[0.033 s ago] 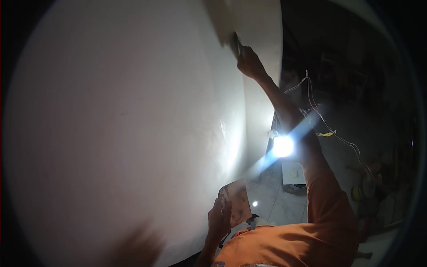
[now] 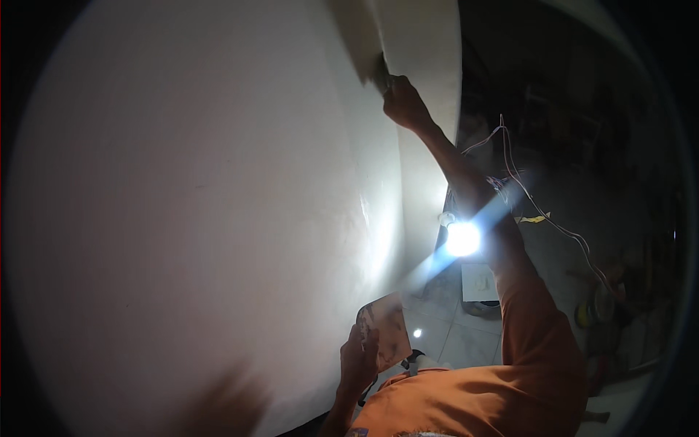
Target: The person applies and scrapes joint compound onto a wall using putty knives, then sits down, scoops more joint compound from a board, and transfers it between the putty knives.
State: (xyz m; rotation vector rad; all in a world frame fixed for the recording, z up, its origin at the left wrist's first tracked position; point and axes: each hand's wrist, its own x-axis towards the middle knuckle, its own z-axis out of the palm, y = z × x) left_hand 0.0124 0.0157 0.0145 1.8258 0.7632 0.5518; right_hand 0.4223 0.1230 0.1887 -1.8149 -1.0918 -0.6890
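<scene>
1 fisheye view, head-worn, looking down, fairly near
</scene>
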